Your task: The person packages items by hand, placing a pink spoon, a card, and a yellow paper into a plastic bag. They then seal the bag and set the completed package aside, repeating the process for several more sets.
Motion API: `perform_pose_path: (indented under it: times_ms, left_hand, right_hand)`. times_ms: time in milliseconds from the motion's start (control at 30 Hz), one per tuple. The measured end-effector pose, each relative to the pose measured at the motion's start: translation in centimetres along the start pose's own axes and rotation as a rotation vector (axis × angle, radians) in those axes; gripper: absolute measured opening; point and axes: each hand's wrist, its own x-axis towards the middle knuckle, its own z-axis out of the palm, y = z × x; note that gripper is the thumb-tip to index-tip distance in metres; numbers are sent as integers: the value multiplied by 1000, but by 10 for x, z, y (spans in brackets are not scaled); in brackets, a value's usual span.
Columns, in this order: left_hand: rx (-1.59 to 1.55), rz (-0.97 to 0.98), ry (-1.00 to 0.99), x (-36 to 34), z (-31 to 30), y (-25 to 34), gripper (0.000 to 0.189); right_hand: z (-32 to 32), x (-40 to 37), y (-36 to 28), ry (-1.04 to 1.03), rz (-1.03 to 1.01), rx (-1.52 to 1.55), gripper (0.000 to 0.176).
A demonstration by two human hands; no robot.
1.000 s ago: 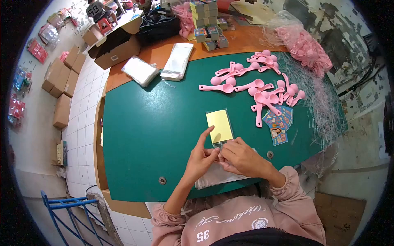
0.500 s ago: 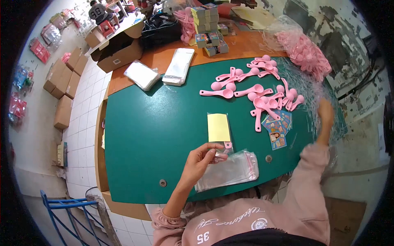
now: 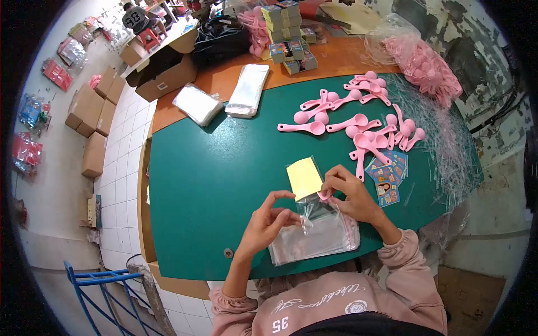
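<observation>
A clear plastic bag (image 3: 311, 213) with a yellow card (image 3: 305, 178) and a pink spoon's handle end (image 3: 323, 195) in it lies in front of me. My left hand (image 3: 266, 224) has its thumb and curled fingers on the bag's near left side, index finger reaching up beside the card. Pinched at the bag's right edge, next to the handle end, is my right hand (image 3: 353, 195). The rest of the spoon is hidden behind the card. Under both hands lies a stack of clear adhesive-flap bags (image 3: 314, 241).
Several pink scoops (image 3: 367, 140) lie loose on the green table (image 3: 207, 185), beside illustrated cards (image 3: 388, 182). Stacks of bags (image 3: 246, 92), bundled card stacks (image 3: 286, 33), an open carton (image 3: 165, 78) and a sack of pink scoops (image 3: 423, 70) stand farther back. Plastic strands (image 3: 443, 145) cover the right edge.
My right hand has come in from the table's right edge to the bag and pinches it. The bag with the card has tilted slightly. My left hand stays at its near end.
</observation>
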Motion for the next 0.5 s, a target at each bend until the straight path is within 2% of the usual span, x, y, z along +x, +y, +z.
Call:
perform_pose_path:
  times_ms: [100,133,200,233,300,333,433,500]
  left_hand:
    - [549,112,70,8,2,-1,23]
    - [547,109,66,10,3,-2,23]
    - [756,181,12,14,5,-5,19]
    - [753,178,7,15,5,-8,19]
    - [490,95,165,18,3,-16,13]
    - [488,90,165,18,2,-18,13]
    - [490,172,213,21,2,-24,13]
    - [533,190,272,22,2,-25,13]
  right_hand:
    - [0,-3,5,-106,92,186,15]
    - [1,-3,6,-104,97,186,15]
    - [1,-5,8,-111,102,374,13]
    - [0,-5,10,-109,108,374,13]
    - [-1,-6,13,-149,112,359,13]
    - [1,-6,14,-149,116,361,13]
    - [7,-6,18,-90,241,409,15]
    - [10,-6,21,-131,437,616,15]
